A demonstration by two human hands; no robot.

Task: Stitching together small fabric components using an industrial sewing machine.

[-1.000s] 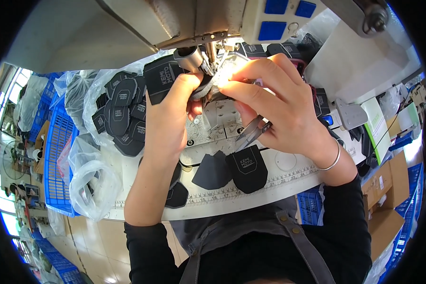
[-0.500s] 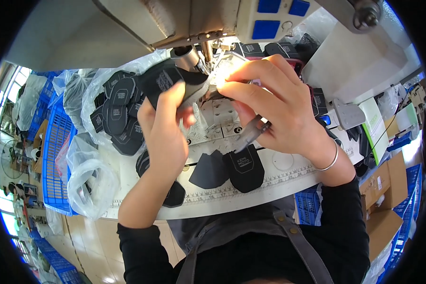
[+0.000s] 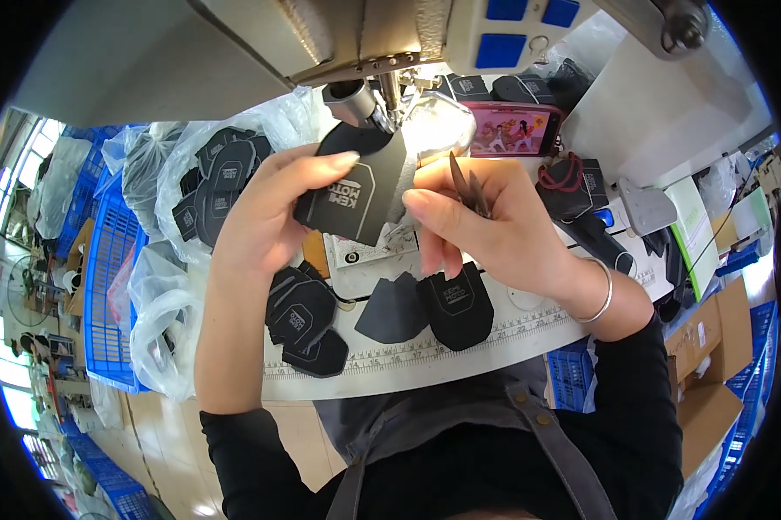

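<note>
My left hand [image 3: 265,208] grips a black fabric piece [image 3: 349,204] with a pale outline and lettering, thumb on its printed face. The piece is held up just in front of the sewing machine's needle area [image 3: 392,102], its grey edge strip facing right. In my right hand [image 3: 516,225] are small metal thread snips [image 3: 468,192], their blades pointing up. That hand's thumb and forefinger are by the piece's right edge; whether they pinch it, I cannot tell. Below, on the white table [image 3: 382,373], lie a black rounded pad [image 3: 464,316] and a plain dark piece [image 3: 392,312].
More black pads [image 3: 304,316] lie below my left hand, with a pile [image 3: 226,191] on clear plastic behind it. Beyond my right hand stands a phone [image 3: 516,130] with a lit screen. A blue crate [image 3: 104,295] and plastic bag [image 3: 169,338] flank the table's left edge.
The black piece has come slightly right and toward me, its printed face turned into view. In my right hand the snips have swung from pointing down to pointing up. The phone screen is now uncovered.
</note>
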